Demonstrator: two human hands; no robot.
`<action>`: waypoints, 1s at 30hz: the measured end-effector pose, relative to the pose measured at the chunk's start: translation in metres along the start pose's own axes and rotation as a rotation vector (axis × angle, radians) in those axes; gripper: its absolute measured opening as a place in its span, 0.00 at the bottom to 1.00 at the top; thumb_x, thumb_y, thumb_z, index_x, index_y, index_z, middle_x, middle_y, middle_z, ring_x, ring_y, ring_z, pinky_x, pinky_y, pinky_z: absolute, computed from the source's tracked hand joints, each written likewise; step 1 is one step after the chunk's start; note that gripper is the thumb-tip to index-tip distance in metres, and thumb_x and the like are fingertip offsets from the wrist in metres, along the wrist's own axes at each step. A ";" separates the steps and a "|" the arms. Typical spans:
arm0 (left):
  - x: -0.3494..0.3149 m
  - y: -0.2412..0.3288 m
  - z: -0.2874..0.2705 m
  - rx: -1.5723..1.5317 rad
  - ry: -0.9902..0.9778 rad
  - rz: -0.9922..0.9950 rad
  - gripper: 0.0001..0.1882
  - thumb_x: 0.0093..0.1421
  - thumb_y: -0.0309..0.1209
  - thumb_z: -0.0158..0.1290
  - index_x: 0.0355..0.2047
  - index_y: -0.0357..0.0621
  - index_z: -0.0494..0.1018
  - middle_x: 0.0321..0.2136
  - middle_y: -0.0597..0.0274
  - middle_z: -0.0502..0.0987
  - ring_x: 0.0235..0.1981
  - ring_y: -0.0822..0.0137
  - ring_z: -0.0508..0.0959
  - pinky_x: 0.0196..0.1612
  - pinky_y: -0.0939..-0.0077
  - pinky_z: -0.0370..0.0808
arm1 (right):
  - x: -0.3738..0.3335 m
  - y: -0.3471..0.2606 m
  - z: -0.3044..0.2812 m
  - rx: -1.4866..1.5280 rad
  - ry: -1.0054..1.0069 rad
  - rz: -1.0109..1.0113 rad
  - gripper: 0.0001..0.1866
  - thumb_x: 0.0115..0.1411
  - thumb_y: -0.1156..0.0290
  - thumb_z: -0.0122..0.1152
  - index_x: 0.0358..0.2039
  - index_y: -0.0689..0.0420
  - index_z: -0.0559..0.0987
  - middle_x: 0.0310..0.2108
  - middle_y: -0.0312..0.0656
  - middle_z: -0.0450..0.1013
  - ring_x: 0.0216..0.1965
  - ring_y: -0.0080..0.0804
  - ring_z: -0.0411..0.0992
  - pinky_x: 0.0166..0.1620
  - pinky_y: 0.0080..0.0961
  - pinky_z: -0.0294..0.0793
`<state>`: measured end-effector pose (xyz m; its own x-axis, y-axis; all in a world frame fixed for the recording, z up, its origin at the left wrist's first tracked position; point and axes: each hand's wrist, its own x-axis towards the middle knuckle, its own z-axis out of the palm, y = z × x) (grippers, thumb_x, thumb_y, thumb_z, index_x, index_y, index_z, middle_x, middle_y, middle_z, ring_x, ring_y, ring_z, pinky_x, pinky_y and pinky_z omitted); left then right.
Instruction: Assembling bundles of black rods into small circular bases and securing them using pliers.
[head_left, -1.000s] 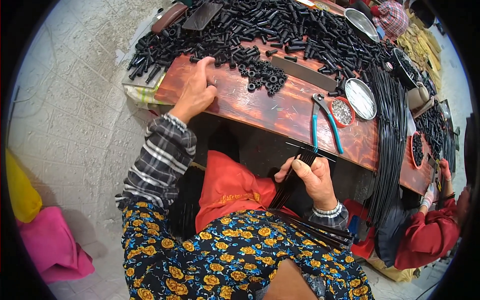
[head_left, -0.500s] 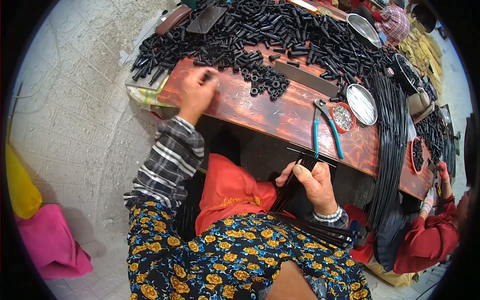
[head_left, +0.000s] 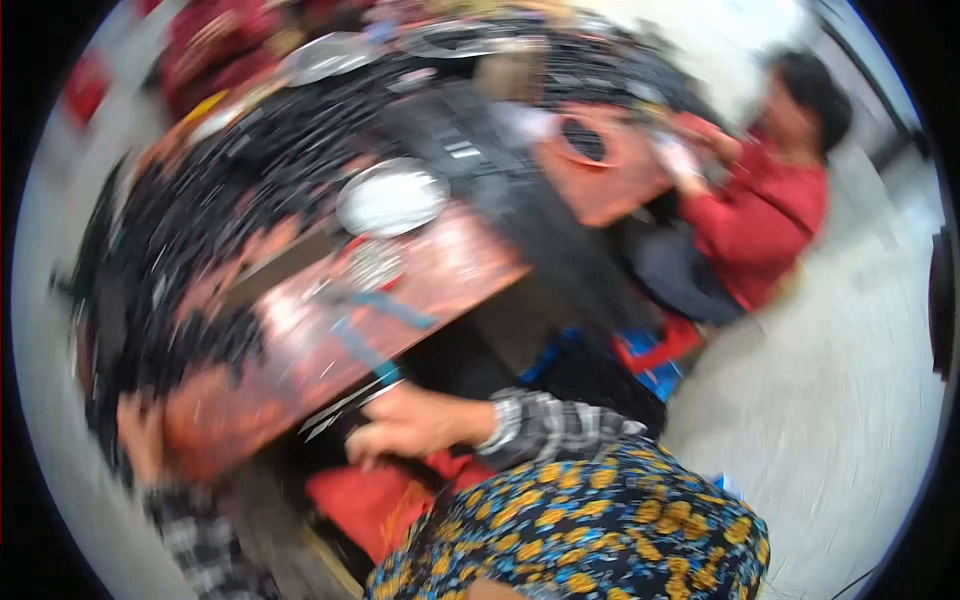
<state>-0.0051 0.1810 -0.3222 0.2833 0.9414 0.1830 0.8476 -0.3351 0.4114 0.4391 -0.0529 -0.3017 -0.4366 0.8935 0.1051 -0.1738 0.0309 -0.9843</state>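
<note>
Everything is smeared by motion. My left hand (head_left: 143, 437) is at the left end of the reddish wooden table (head_left: 215, 440), beside the pile of black tube-like parts (head_left: 210, 225). Its fingers are too blurred to read. Below the table's front edge, my right hand (head_left: 415, 422) is closed, its fingers curled around thin black rods; a few thin rods (head_left: 338, 412) stick out past its fingers. Just above that hand, pliers with blue handles (head_left: 365, 350) lie on the table. Small black rings (head_left: 225, 345) form a heap nearer my left hand.
A red-rimmed bowl of small metal pieces (head_left: 374, 266) and a round metal tray (head_left: 394, 197) are beyond the pliers. Long black rods (head_left: 560, 235) hang over the table edge. At right a co-worker in red (head_left: 765, 225) sits by a red bowl of black parts (head_left: 583, 140).
The view has swung to the right, bringing the co-worker further into it. My left hand now appears at the far left. My right hand stays below the table edge.
</note>
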 end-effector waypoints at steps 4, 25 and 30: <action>0.012 -0.053 0.012 0.182 0.215 0.151 0.10 0.45 0.21 0.54 0.30 0.34 0.72 0.28 0.52 0.67 0.29 0.54 0.71 0.34 0.68 0.69 | -0.004 0.012 0.006 -0.025 -0.044 -0.055 0.17 0.61 0.67 0.48 0.24 0.67 0.77 0.20 0.41 0.78 0.22 0.26 0.76 0.29 0.22 0.74; -0.024 0.088 -0.003 -0.319 0.172 -0.251 0.21 0.59 0.36 0.57 0.45 0.30 0.72 0.37 0.55 0.76 0.38 0.65 0.74 0.45 0.74 0.71 | -0.019 0.006 0.001 -0.033 0.019 -0.051 0.17 0.59 0.68 0.48 0.28 0.70 0.78 0.21 0.47 0.77 0.24 0.30 0.78 0.28 0.25 0.77; -0.061 0.277 0.048 -1.168 0.101 -0.152 0.20 0.56 0.21 0.51 0.50 0.37 0.70 0.39 0.60 0.74 0.40 0.69 0.77 0.40 0.80 0.77 | -0.020 -0.005 -0.013 -0.093 0.035 0.128 0.12 0.62 0.72 0.50 0.31 0.67 0.78 0.26 0.44 0.78 0.28 0.26 0.78 0.33 0.21 0.77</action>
<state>0.2335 0.0325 -0.2621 0.1336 0.9849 0.1102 -0.0692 -0.1017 0.9924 0.4603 -0.0653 -0.3012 -0.4183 0.9080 -0.0255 -0.0354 -0.0444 -0.9984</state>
